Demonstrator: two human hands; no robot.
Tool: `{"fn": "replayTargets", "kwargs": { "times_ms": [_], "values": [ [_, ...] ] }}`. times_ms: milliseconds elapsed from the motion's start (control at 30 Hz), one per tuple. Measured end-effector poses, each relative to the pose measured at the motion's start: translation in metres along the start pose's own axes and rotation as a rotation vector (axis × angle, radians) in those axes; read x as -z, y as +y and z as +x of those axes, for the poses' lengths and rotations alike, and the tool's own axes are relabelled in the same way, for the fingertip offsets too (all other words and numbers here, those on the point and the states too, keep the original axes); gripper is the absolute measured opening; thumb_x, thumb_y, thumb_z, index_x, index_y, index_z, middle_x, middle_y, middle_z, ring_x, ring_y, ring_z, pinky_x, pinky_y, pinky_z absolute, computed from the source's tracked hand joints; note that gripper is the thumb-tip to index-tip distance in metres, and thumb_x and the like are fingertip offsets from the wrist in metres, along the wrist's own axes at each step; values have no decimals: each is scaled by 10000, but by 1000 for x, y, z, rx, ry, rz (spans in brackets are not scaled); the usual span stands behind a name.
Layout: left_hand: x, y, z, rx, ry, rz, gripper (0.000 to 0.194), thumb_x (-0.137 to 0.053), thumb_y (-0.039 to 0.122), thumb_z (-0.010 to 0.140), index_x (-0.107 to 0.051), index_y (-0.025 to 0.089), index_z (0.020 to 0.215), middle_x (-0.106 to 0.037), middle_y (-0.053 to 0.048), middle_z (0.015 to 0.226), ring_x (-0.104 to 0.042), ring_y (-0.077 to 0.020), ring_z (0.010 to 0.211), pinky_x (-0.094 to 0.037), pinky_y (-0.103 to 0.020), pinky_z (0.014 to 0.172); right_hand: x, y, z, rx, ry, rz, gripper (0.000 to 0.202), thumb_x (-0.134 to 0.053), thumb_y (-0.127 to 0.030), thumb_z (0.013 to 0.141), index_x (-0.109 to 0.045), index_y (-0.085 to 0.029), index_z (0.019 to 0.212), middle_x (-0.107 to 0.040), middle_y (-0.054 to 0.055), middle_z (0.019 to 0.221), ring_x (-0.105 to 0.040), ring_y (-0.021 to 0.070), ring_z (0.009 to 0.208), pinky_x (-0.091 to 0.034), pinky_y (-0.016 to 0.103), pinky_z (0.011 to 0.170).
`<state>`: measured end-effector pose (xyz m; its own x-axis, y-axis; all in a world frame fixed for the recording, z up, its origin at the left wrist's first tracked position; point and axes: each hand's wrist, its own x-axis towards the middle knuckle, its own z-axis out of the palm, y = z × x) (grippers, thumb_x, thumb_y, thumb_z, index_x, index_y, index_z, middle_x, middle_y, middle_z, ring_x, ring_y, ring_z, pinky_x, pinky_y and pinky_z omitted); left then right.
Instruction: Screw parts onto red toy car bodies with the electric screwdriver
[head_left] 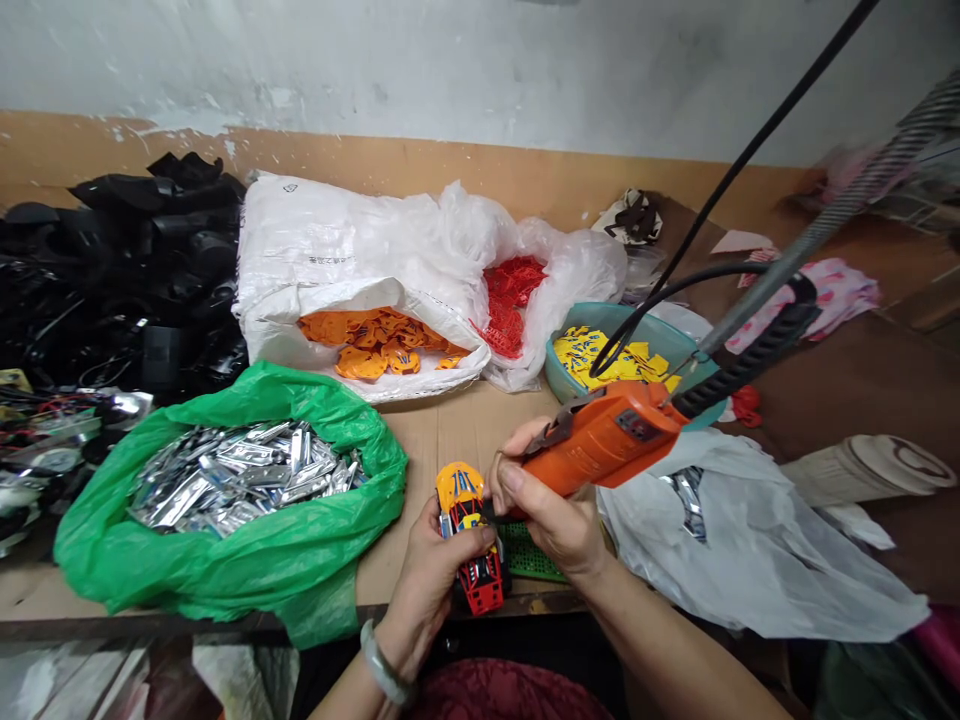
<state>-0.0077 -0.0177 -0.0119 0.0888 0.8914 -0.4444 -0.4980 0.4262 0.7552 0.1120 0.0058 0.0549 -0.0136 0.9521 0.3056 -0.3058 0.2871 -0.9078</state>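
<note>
A toy car [481, 583] with a yellow-orange hood and a red and black rear is in my left hand [431, 565], fingers wrapped round its side and thumb across its top. My right hand [551, 515] grips an orange electric screwdriver [600, 437] near its front end. The tool lies tilted, its tip pointing left at the car's middle; fingers hide where tip and car meet. Under the right hand a green mesh tray [534, 560] shows in part. A black cable and a metal spring hose lead from the tool up to the right.
A green bag [382, 470] of shiny metallic parts stands left. Behind are a white sack [322, 240] of orange parts, red pieces [514, 295] in clear plastic, and a teal basin [559, 375] of yellow pieces. Black parts [112, 260] pile far left; a white plastic bag [757, 560] lies right.
</note>
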Motion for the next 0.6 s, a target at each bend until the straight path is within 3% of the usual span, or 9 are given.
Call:
{"fn": "replayTargets", "kwargs": {
  "times_ms": [400, 600],
  "values": [
    [2, 0, 1, 2, -17, 44, 473, -873, 158, 485, -677, 149, 915, -689, -12, 759, -575, -138, 618, -473, -258, 608, -2, -4, -1, -47, -63, -89, 245, -723, -407, 814, -539, -251, 852, -514, -65, 557, -514, 139, 471, -514, 333, 546],
    [3, 1, 1, 21, -44, 11, 501, -888, 177, 507, -660, 143, 951, -683, -5, 742, -568, -126, 609, -474, -239, 582, 1, -1, 3, -11, -44, 28, 198, -703, -351, 838, -560, -248, 929, -516, -77, 555, -523, 127, 462, -510, 305, 536]
  ]
}}
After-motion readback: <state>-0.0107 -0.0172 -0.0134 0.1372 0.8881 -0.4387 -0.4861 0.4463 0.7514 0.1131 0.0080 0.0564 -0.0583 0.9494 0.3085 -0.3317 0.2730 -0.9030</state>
